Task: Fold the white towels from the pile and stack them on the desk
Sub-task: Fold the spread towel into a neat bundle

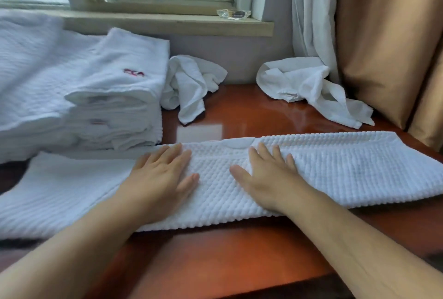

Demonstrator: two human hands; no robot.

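Pressing flat on a waffle-textured towel (299, 174), both hands are seen palm-down with fingers straight and slightly spread, nothing being gripped. The left hand (163, 178) is laid on the towel's left part, thumb angled toward the middle; the right hand (266, 176) is laid near the middle, thumb pointed toward the left one. Both forearms are extended from the lower corners of the view, bare to the frame edge.

The towel is spread as a long folded strip across the near part of the desk (227, 258), its far edge carrying a smooth woven band. A flatter ribbed cloth (60, 193) is overlapped by it at the left.

On the stack of folded towels (115, 102), standing at the left of the desk, red embroidered letters (134, 73) are seen on the top towel, but they are too blurred to be read. More ribbed white linen (26, 71) is piled left of the stack.

Two crumpled terry towels are left at the back of the desk: one (189, 85) just beside the stack, another (309, 87) near the white curtain (309, 11) and tan drape (388, 35). The desk is of glossy reddish-brown wood. A clear glass ashtray (233, 14) is set on the windowsill (167, 24).
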